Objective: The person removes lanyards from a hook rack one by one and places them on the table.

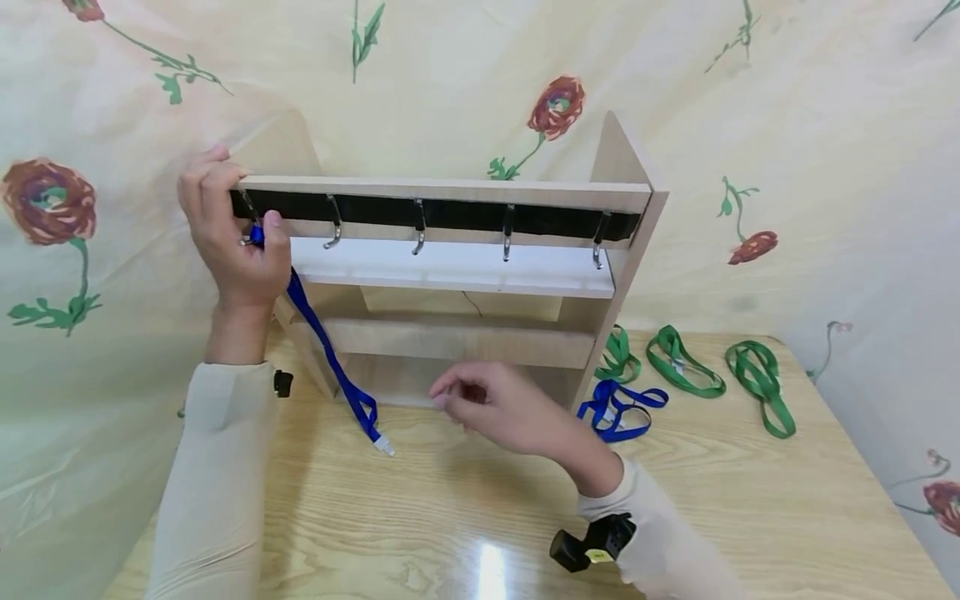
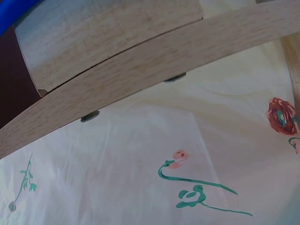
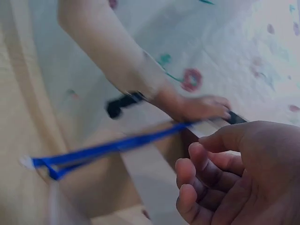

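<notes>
A wooden hook rack (image 1: pixel 450 190) stands on the table, with a black strip and several metal hooks across its front. My left hand (image 1: pixel 243 242) grips its upper left corner, fingers over the top edge and thumb in front beside the leftmost hook. From that hook a blue lanyard (image 1: pixel 324 342) hangs down past the thumb, its white end piece (image 1: pixel 384 445) low at the front. My right hand (image 1: pixel 510 408) hovers before the lower shelf with fingers loosely curled and nothing in them. In the right wrist view the blue lanyard (image 3: pixel 117 146) stretches beyond my right hand (image 3: pixel 234 173).
Right of the rack another blue lanyard (image 1: pixel 622 412) lies bundled on the wooden table (image 1: pixel 390 533). Several green lanyards (image 1: pixel 761 383) lie behind and beside it. A flower-patterned cloth (image 1: pixel 450 92) covers the wall behind.
</notes>
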The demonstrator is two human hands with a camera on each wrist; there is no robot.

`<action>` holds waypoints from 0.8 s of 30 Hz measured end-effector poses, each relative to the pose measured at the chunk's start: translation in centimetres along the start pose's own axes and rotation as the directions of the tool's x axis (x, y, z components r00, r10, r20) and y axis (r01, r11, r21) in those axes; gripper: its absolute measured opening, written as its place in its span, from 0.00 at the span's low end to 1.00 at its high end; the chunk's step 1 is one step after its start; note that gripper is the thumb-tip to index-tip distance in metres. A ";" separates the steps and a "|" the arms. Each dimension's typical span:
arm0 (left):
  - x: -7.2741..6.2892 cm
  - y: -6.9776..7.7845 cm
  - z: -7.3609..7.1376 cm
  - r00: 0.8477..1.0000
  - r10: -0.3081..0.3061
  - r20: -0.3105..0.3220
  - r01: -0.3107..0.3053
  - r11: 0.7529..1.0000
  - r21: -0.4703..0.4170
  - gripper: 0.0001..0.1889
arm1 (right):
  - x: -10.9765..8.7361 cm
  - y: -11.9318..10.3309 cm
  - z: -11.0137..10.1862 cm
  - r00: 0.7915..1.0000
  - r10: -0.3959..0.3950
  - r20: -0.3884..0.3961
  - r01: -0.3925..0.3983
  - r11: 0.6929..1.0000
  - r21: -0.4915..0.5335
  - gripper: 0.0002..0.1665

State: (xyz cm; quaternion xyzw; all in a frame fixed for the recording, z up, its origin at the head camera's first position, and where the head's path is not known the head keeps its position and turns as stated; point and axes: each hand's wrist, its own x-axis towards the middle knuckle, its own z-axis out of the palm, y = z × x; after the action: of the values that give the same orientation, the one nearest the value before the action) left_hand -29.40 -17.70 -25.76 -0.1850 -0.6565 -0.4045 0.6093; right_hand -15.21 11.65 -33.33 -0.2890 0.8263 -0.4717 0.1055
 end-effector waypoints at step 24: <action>0.3 0.4 -0.4 1.000 -0.017 0.004 0.017 0.999 -0.050 0.29 | 5.8 -2.7 4.6 0.980 -0.166 -0.107 0.179 0.975 0.132 0.36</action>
State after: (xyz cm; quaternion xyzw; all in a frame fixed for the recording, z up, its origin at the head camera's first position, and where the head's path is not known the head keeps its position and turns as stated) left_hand -28.88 -17.79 -25.36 -0.1952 -0.6488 -0.4255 0.5999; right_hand -16.86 3.95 -32.96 -0.3286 0.7666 -0.5498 0.0447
